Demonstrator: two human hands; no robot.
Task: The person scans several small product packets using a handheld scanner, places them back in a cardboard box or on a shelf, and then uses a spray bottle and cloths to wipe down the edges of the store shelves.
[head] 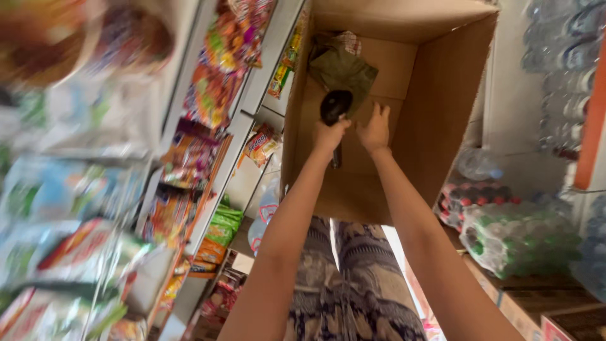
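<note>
head view | black scoop sits at 12 o'clock off the left hand, long axis running 12 to 6, handle down | left hand clenched on the handle | right hand just beside at 3 o'clock, fingers spread loosely, holding nothing, inside the cardboard box | green cloth at 12 o'clock beyond

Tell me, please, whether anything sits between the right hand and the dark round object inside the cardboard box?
Nothing visible does. The right hand is just beside the dark round object, which the left hand holds from below inside the cardboard box.
</note>
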